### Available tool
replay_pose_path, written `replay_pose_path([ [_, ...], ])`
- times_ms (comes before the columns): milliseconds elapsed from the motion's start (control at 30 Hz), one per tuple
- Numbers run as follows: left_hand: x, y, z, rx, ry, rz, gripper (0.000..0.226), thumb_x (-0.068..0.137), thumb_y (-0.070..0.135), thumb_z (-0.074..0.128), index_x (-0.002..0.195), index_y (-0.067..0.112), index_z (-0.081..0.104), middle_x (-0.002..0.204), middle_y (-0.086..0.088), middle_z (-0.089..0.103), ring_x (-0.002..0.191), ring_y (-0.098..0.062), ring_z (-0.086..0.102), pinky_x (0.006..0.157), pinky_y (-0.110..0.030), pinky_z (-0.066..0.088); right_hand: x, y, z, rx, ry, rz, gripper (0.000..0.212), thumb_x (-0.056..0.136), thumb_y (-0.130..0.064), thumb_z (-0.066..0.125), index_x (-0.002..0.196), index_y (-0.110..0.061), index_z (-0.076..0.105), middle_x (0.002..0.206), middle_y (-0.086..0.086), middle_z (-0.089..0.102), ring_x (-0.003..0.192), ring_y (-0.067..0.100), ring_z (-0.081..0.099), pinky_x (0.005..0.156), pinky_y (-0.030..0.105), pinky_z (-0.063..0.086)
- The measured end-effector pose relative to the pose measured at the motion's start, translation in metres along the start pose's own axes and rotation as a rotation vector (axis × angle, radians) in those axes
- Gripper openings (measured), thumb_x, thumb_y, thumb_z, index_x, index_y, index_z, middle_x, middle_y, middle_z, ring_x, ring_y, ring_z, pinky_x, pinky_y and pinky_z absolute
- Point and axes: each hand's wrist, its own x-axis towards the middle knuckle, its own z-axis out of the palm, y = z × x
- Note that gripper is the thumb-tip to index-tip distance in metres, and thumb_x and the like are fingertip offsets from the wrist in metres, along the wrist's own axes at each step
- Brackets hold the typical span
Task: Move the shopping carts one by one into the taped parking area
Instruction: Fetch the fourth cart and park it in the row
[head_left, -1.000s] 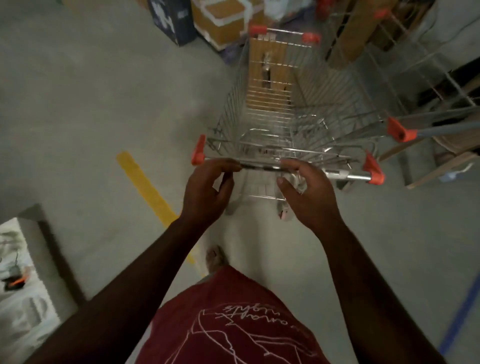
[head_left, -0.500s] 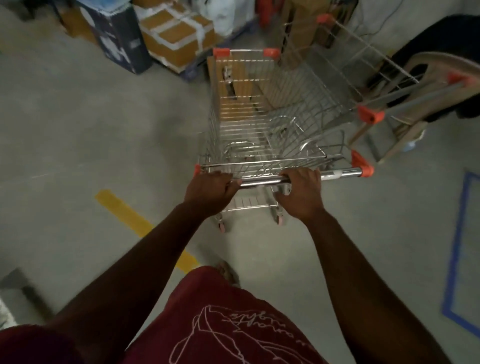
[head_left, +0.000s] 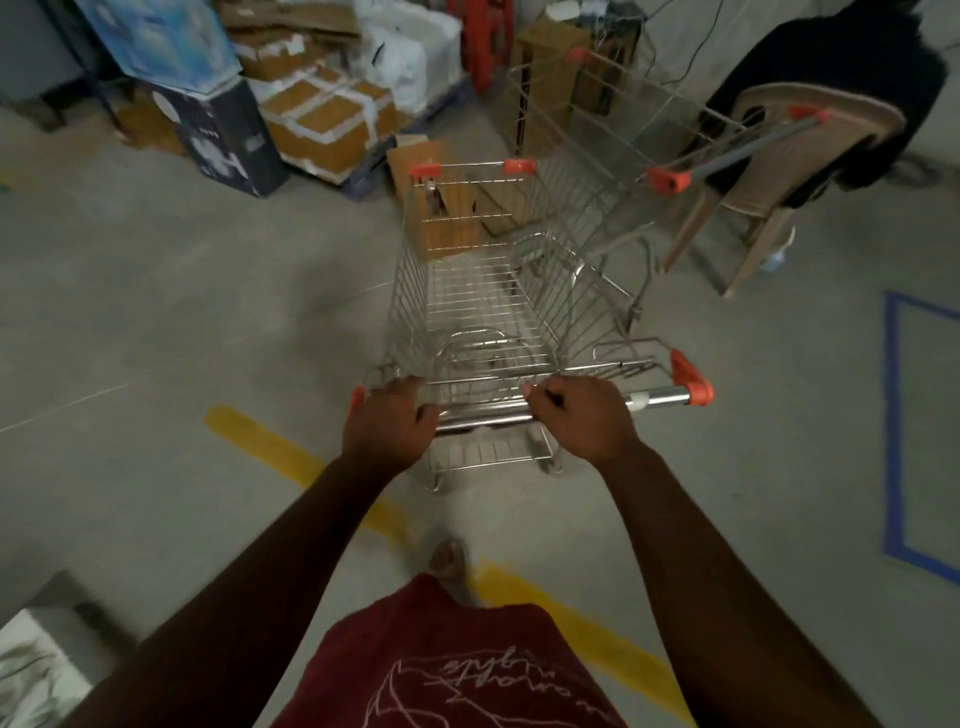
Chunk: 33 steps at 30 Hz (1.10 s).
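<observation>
A wire shopping cart with orange corner caps stands straight in front of me on the concrete floor. My left hand grips the left end of its chrome handle bar. My right hand grips the bar near its middle. A second cart stands behind and to the right of it, close alongside. Blue tape marks a rectangle on the floor at the right edge.
A yellow floor stripe runs diagonally under my feet. Stacked cardboard boxes and a dark box fill the back left. A plastic chair with dark cloth on it stands at the back right. A pale object sits bottom left.
The cart has come back away from the boxes and the second cart, and the view has swung so more of the blue tape shows at right. Both hands kept their grip.
</observation>
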Motion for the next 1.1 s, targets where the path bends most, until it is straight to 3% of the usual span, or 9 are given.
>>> replay_pose_path([
  [67,-0.020,-0.002,-0.005,-0.019,-0.054,-0.067,0.070,0.090,0.051,0.037,0.153,0.022,0.046,0.164,-0.005,0.040,0.150,-0.024,0.039,0.119,-0.050,0.027,-0.012,-0.004,0.000,0.041,-0.018,0.116,0.025,0.095,-0.048,0.065,0.100,-0.027,0.077,0.100,-0.002,0.076,0.095,0.023,0.072,0.083,0.035,0.055],
  [200,-0.063,0.004,-0.021,0.000,-0.178,-0.093,0.063,0.090,0.054,0.042,0.149,0.033,0.046,0.153,0.002,0.051,0.140,-0.027,0.048,0.109,-0.048,0.040,-0.046,-0.004,0.002,0.035,-0.198,0.358,0.065,0.088,-0.050,0.073,0.141,-0.017,0.055,0.146,0.016,0.040,0.124,0.039,0.060,0.106,0.043,0.050],
  [333,-0.111,0.007,-0.033,0.033,-0.221,0.072,0.037,0.101,0.037,0.049,0.134,0.027,0.063,0.136,-0.002,0.067,0.122,-0.028,0.061,0.094,-0.037,0.046,-0.095,-0.023,0.022,-0.295,-0.318,0.290,0.067,0.089,-0.068,0.047,0.139,-0.026,0.059,0.149,0.010,0.044,0.136,0.036,0.044,0.110,0.046,0.041],
  [467,-0.144,-0.010,-0.033,0.057,-0.147,0.145,0.032,0.102,0.037,0.049,0.125,0.024,0.068,0.123,-0.004,0.073,0.111,-0.027,0.067,0.086,-0.036,0.049,-0.135,-0.039,0.030,-0.375,-0.328,0.296,0.063,0.089,-0.067,0.046,0.141,-0.034,0.055,0.165,0.000,0.033,0.157,0.029,0.014,0.123,0.054,0.009],
  [600,-0.162,-0.037,-0.034,0.022,-0.185,0.213,0.038,0.101,0.042,0.049,0.132,0.028,0.066,0.129,0.000,0.071,0.117,-0.024,0.067,0.093,-0.035,0.050,-0.175,-0.070,0.037,-0.255,-0.363,0.393,0.061,0.094,-0.062,0.049,0.142,-0.025,0.052,0.148,0.001,0.054,0.144,0.023,0.041,0.126,0.051,0.013],
  [800,-0.178,-0.060,-0.040,0.105,-0.232,0.279,0.049,0.096,0.055,0.045,0.142,0.042,0.052,0.144,0.013,0.061,0.126,-0.020,0.063,0.104,-0.043,0.044,-0.238,-0.107,0.055,-0.222,-0.264,0.535,0.056,0.092,-0.061,0.051,0.138,-0.028,0.055,0.144,-0.001,0.060,0.140,0.022,0.047,0.123,0.050,0.016],
  [933,-0.189,-0.065,-0.034,0.094,-0.313,0.475,0.062,0.091,0.073,0.039,0.143,0.041,0.051,0.147,0.017,0.058,0.134,-0.011,0.057,0.107,-0.049,0.049,-0.279,-0.108,0.060,-0.213,-0.235,0.598,0.083,0.079,-0.080,0.027,0.139,-0.031,0.058,0.142,-0.001,0.064,0.136,0.023,0.054,0.124,0.052,0.021],
  [1033,-0.197,-0.050,-0.030,0.113,-0.389,0.559,0.071,0.089,0.082,0.036,0.150,0.044,0.039,0.158,0.024,0.043,0.146,-0.005,0.040,0.117,-0.063,0.033,-0.311,-0.105,0.060,-0.213,-0.148,0.660,0.086,0.083,-0.080,0.021,0.140,-0.028,0.058,0.137,0.002,0.068,0.130,0.024,0.059,0.120,0.050,0.031],
  [1100,-0.202,-0.031,-0.027,0.146,-0.448,0.617,0.071,0.095,0.071,0.044,0.157,0.037,0.036,0.165,0.019,0.034,0.151,-0.008,0.030,0.123,-0.050,0.018,-0.330,-0.101,0.058,-0.232,-0.085,0.692,0.080,0.086,-0.078,0.026,0.137,-0.028,0.061,0.131,0.003,0.071,0.124,0.024,0.063,0.117,0.047,0.037],
])
